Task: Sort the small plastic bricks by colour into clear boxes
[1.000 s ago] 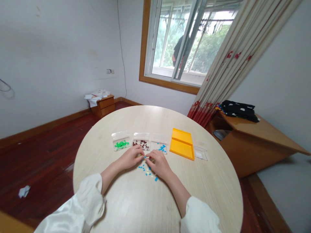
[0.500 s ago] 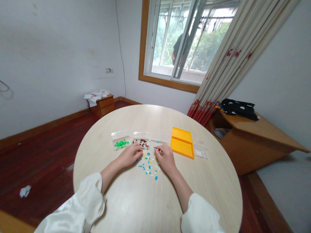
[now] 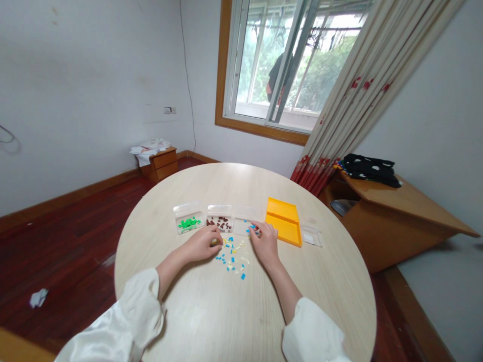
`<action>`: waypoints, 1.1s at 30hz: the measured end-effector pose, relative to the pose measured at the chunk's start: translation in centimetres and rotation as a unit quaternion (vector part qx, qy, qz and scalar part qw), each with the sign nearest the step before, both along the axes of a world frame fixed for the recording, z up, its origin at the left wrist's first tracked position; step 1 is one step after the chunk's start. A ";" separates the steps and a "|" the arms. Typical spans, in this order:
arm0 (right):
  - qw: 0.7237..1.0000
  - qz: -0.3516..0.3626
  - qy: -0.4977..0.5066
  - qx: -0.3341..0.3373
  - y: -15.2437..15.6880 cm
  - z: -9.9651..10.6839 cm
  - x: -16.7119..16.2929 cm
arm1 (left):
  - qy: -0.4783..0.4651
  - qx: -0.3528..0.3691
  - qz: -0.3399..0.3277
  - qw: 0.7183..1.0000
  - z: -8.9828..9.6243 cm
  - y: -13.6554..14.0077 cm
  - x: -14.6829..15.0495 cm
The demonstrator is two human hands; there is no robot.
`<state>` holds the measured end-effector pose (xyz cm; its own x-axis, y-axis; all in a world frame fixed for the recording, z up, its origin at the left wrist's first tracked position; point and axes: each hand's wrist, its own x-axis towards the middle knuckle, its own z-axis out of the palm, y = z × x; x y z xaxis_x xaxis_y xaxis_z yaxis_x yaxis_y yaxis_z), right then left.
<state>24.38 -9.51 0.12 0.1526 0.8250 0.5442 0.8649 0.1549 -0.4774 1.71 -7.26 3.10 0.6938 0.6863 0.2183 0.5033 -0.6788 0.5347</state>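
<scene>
Loose blue and pale-yellow pieces (image 3: 233,260) lie scattered on the tabletop (image 3: 211,311), to the left of the orange case (image 3: 285,232) and nearer the wearer. Immediately left of the orange case stands a clear box (image 3: 240,227) containing blue pieces (image 3: 248,231). The right hand (image 3: 265,244) is positioned at this box, fingertips bent down over its contents; whether a piece is gripped cannot be determined. The left hand (image 3: 206,244), farther left of the orange case, is curled, with a yellow item (image 3: 215,242) visible within the curl; its hold cannot be confirmed. Step in hand, as judged: transferring small blue pieces at the clear box. The next move appears to call for a precise thumb-and-finger action that leaves neighbouring pieces undisturbed. Compared with half a second ago, the right hand has shifted closer to the orange case, uncovering the scatter's right edge; the left hand is nearly unchanged. Farther left of the orange case: a brown-piece box (image 3: 220,209), then a green-piece box (image 3: 186,207).
</scene>
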 end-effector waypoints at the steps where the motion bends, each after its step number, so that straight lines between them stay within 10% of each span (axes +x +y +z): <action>1: 1.000 0.019 0.004 0.000 0.0 0.0 -0.2 | 0.008 0.006 0.006 1.000 0.1 0.0 0.0; 19: 0.965 0.244 -0.089 -0.047 -1.1 0.6 -2.7 | 0.034 0.018 0.006 0.999 -0.5 0.2 0.1; 33: 0.963 0.214 -0.145 -0.069 -0.9 0.6 -2.8 | 0.022 0.004 -0.004 1.000 -0.6 0.2 0.0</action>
<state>21.61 -10.40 0.72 -0.3603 0.8462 0.3926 0.8359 0.4796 -0.2668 1.75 -7.06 2.53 0.7077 0.6799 0.1920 0.5218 -0.6862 0.5067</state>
